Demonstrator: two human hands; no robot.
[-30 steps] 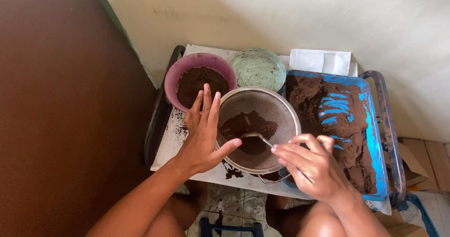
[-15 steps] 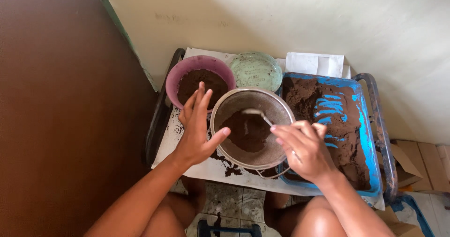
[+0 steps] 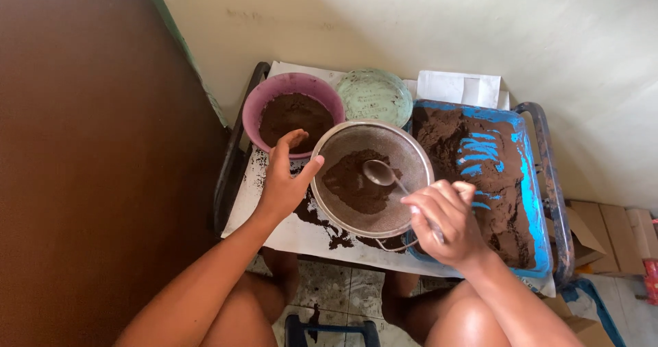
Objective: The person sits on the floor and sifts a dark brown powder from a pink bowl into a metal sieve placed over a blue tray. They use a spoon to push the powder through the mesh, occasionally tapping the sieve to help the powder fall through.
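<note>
The sieve point(image 3: 373, 177) sits near the middle of the tabletop point(image 3: 301, 234), with a heap of brown powder point(image 3: 353, 182) in its mesh. Your left hand point(image 3: 286, 179) grips its rim on the left side, thumb hooked over the edge. Your right hand point(image 3: 445, 220) is closed around the handle of a metal spoon point(image 3: 381, 174), and the spoon's bowl rests on the powder.

If you tip the sieve or push too hard with the spoon, I think powder could spill over the rim, because some is already scattered on the white sheet below.

Just behind your left hand, at the back left corner, stands a purple bowl point(image 3: 255, 110) with more brown powder. Beside it is a pale green bowl point(image 3: 375, 94). Along the right edge lies a blue tray point(image 3: 528, 189) smeared with brown stuff. A white folded paper point(image 3: 459, 88) lies at the back edge.

The tabletop is small, with dark metal rails. It stands by a pale wall point(image 3: 425, 25), with a brown floor point(image 3: 96, 182) to the left and cardboard boxes point(image 3: 610, 230) to the right.
</note>
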